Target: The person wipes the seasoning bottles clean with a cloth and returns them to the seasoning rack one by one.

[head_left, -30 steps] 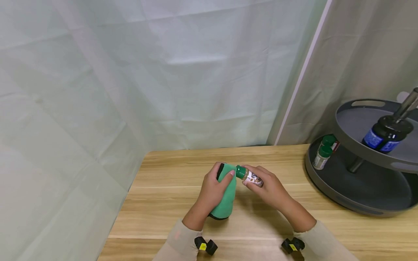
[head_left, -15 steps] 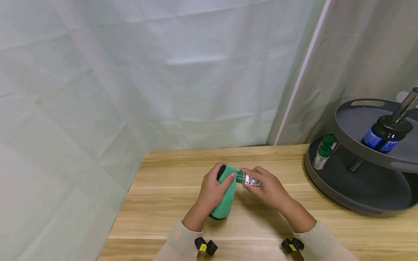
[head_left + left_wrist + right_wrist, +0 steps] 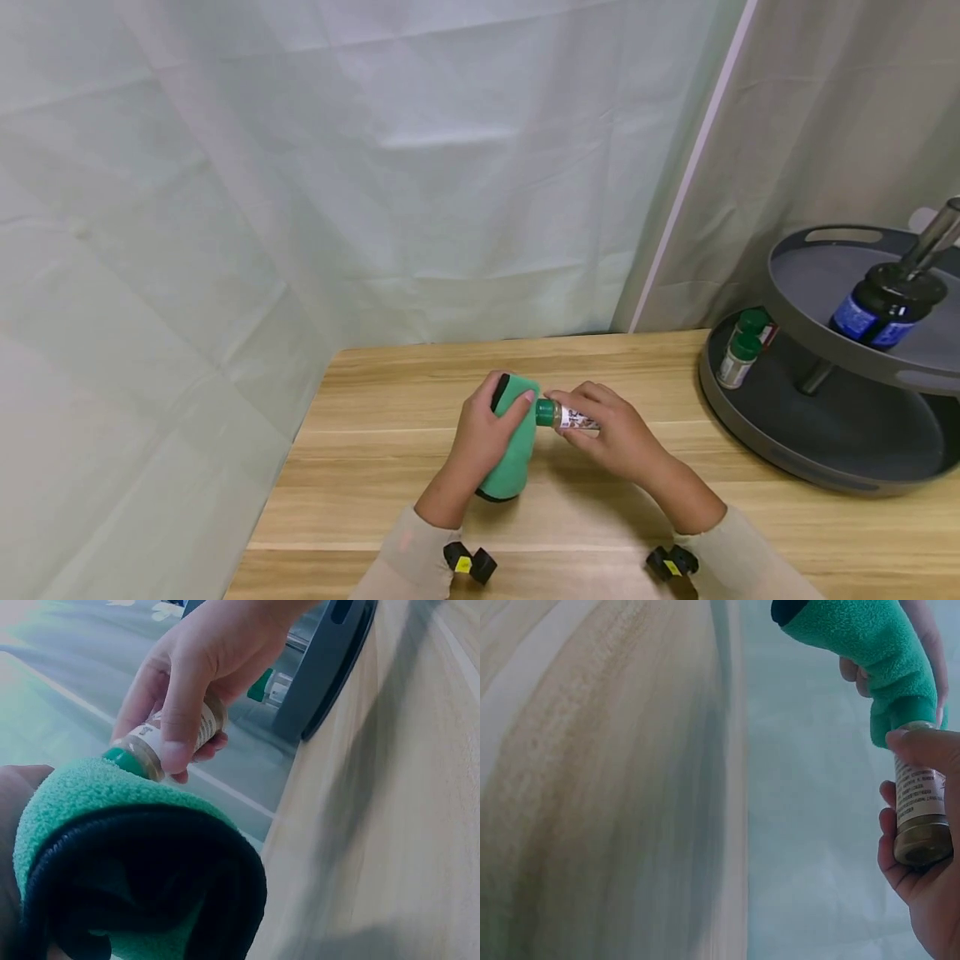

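Note:
My left hand grips a folded green cloth with dark edging, its thumb lying across the front. In my right hand is a small spice jar with a green cap, tipped on its side with the cap toward the left. The cap touches the cloth, and in the right wrist view the green cloth bends around it. Both are held above the table. Fingers and thumb pinch the jar around its printed label. The left palm is hidden behind the cloth.
A grey two-tier round tray stands at the right of the wooden table. Its lower tier holds green-capped jars; the upper holds a dark jar with a blue label. A pale curtain hangs behind.
The jar has turned from a slant to nearly level, and its cap has come against the cloth. Both hands have shifted only slightly.

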### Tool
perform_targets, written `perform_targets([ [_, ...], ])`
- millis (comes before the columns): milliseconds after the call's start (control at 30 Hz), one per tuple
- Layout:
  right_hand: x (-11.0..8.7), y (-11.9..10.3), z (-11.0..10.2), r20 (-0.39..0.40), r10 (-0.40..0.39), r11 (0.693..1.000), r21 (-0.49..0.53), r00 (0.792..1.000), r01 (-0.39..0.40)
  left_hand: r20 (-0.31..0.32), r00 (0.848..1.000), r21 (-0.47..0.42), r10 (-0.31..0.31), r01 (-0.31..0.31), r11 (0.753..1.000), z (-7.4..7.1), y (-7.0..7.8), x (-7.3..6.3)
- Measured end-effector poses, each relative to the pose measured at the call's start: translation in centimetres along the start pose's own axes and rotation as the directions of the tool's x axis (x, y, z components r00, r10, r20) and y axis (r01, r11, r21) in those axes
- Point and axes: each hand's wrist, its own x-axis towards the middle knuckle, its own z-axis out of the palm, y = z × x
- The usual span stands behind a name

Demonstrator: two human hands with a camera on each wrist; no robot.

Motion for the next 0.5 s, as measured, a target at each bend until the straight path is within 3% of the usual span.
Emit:
perform_targets([
  [500,-0.13,-0.39,0.15,-0.012,0.052,0.981,0.189,0.999,-0.049,-0.003,1.000,-0.050,-0.026,0.026,0.998,-0.21,0.33,-0.05],
])
